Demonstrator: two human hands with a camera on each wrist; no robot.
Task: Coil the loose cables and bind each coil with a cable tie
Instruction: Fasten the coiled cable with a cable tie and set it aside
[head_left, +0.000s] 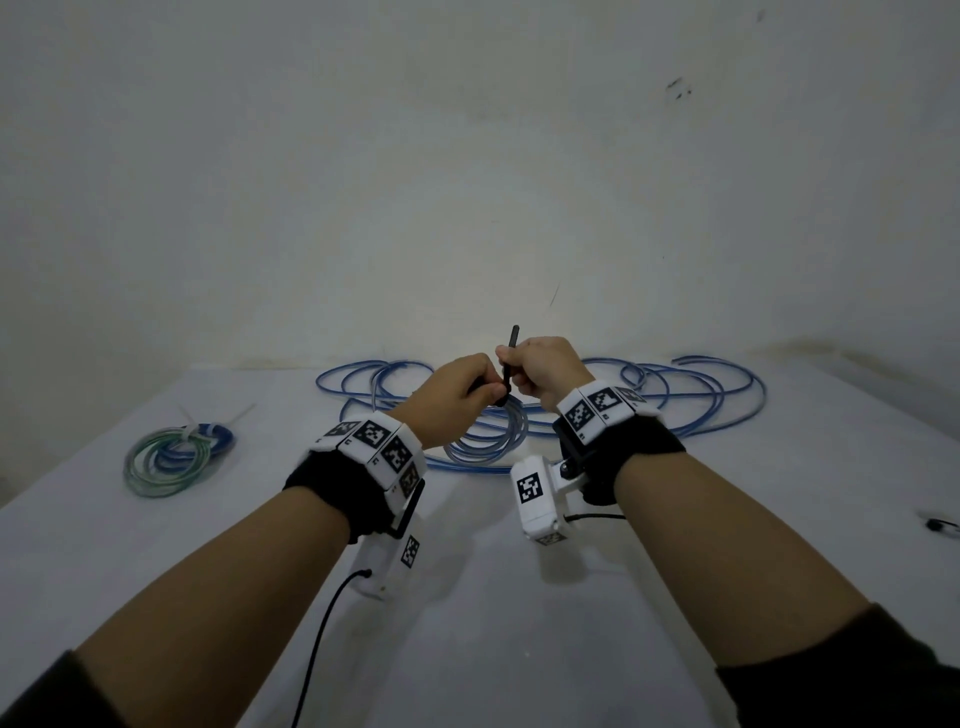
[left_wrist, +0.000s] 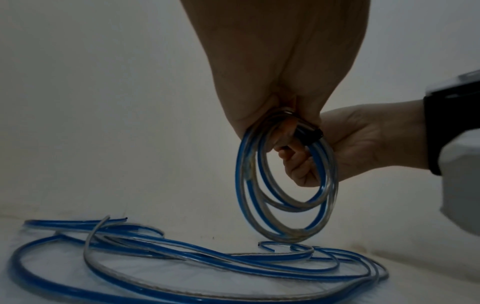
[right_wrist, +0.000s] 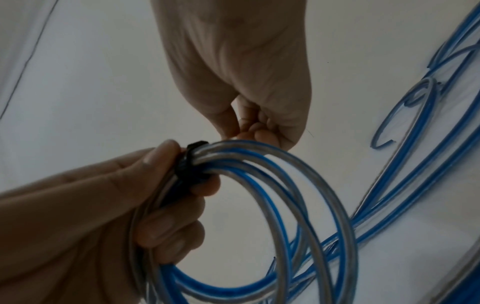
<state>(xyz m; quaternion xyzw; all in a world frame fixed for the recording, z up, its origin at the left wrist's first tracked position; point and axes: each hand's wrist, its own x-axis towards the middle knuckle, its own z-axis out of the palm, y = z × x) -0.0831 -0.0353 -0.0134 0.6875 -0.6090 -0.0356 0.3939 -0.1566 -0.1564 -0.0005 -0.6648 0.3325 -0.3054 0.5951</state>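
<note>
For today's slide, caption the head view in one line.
Left hand holds a blue cable coil while right hand pulls a black cable tie.

Head view down over both forearms, wrist views close underneath, all sharing the held coil (head_left: 488, 436).

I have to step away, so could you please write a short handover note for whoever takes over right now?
Left hand: grip on the blue-and-clear coil, held above the table.
Right hand: grip on the tail of the black cable tie that wraps the coil.
Done: two tied coils lie on the table at far left.
Left: cinch this tie and set the coil down, then coil and tie the loose blue cables at the back.
</note>
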